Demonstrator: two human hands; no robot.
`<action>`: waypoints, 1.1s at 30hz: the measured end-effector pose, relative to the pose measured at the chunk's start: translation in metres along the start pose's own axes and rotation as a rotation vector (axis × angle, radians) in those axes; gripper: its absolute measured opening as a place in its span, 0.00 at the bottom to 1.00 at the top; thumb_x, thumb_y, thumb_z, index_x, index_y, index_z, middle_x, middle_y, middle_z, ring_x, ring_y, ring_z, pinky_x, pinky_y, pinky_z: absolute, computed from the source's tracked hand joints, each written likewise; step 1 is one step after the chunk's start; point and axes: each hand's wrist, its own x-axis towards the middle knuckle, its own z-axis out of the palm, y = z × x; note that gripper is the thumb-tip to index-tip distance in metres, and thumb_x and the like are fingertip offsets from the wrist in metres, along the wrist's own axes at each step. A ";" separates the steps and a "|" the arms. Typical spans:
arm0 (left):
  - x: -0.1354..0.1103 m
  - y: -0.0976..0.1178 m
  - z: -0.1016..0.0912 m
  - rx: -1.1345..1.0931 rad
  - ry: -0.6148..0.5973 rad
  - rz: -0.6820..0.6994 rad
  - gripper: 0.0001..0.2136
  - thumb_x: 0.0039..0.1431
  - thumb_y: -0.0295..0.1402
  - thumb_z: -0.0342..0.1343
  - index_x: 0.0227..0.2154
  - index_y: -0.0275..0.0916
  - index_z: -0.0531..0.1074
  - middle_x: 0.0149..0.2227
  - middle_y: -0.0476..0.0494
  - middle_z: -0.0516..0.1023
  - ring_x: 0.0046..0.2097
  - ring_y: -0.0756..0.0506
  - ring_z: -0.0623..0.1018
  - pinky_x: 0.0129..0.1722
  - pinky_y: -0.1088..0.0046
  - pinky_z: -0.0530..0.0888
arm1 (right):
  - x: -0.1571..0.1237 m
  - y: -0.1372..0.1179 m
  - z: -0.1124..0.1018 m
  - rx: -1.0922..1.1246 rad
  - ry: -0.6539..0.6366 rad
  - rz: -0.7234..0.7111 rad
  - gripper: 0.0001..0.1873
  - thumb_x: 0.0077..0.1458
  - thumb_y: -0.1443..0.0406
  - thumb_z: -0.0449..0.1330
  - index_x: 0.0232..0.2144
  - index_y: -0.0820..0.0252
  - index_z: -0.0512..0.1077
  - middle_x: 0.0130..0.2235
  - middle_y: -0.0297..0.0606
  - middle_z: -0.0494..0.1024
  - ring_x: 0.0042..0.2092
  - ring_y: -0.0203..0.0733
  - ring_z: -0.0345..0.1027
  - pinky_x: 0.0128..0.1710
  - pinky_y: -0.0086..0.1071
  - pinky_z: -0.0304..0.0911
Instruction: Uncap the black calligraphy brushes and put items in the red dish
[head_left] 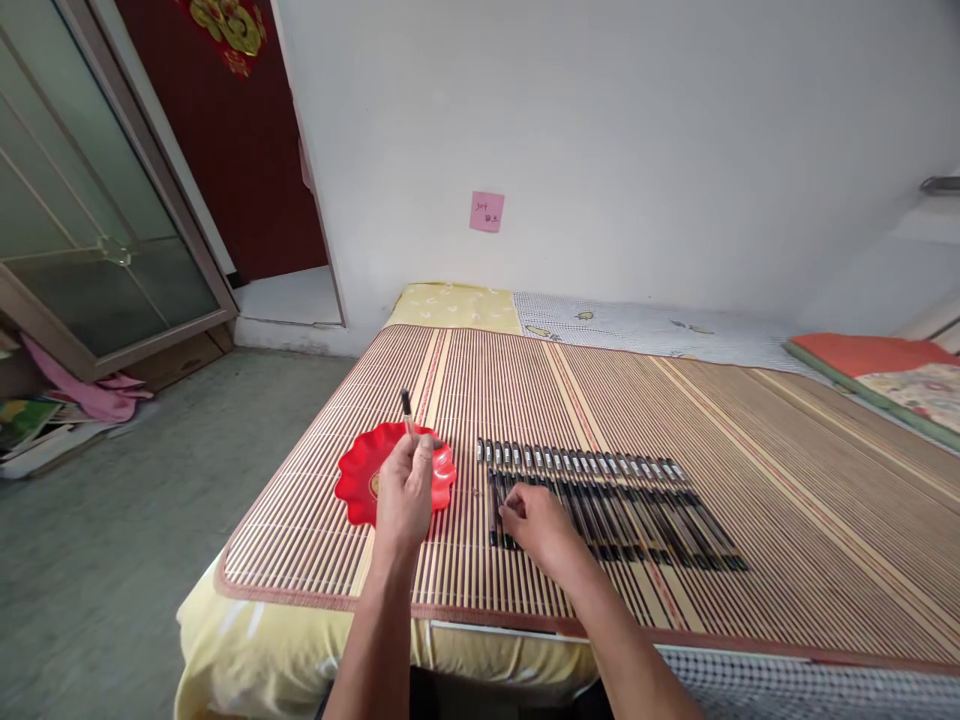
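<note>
My left hand [406,482] is closed round a pen [406,405], whose black tip end points up above my fist. It is held over a red plate [352,470] with a wavy rim, hiding part of it. My right hand [541,520] reaches to the left end of the row of black pens [607,510]. Its thumb and fingers are pinched together at one of the dark pens there. The pens lie side by side on the slatted bamboo mat [465,370]. Along their far ends runs a line of black ends with white labels [570,460].
The mat covers a bed with a yellow sheet [457,305] at its edges. Folded orange and floral bedding [885,360] lies at the right. A pink note [487,212] is stuck on the wall. At left are a glass-paned door [97,200] and a pink cloth [94,390].
</note>
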 end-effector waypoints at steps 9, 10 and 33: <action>0.000 -0.001 0.001 0.074 -0.142 -0.062 0.15 0.60 0.44 0.60 0.36 0.35 0.81 0.22 0.49 0.69 0.24 0.48 0.67 0.23 0.74 0.62 | -0.011 0.002 -0.015 0.163 0.076 -0.129 0.06 0.59 0.68 0.55 0.29 0.57 0.67 0.24 0.31 0.71 0.26 0.37 0.65 0.27 0.30 0.53; 0.000 0.000 0.000 0.067 -0.145 -0.059 0.15 0.60 0.43 0.60 0.37 0.35 0.81 0.22 0.49 0.69 0.24 0.48 0.68 0.23 0.74 0.62 | -0.009 0.002 -0.016 0.178 0.088 -0.135 0.05 0.59 0.68 0.54 0.30 0.56 0.67 0.25 0.31 0.71 0.26 0.38 0.65 0.27 0.30 0.53; 0.003 0.003 -0.009 -0.205 -0.050 -0.108 0.14 0.58 0.43 0.61 0.37 0.35 0.79 0.21 0.55 0.58 0.21 0.53 0.57 0.20 0.77 0.54 | 0.063 -0.042 0.007 -0.502 -0.150 -0.102 0.09 0.57 0.74 0.61 0.35 0.59 0.80 0.38 0.43 0.82 0.38 0.42 0.74 0.32 0.32 0.53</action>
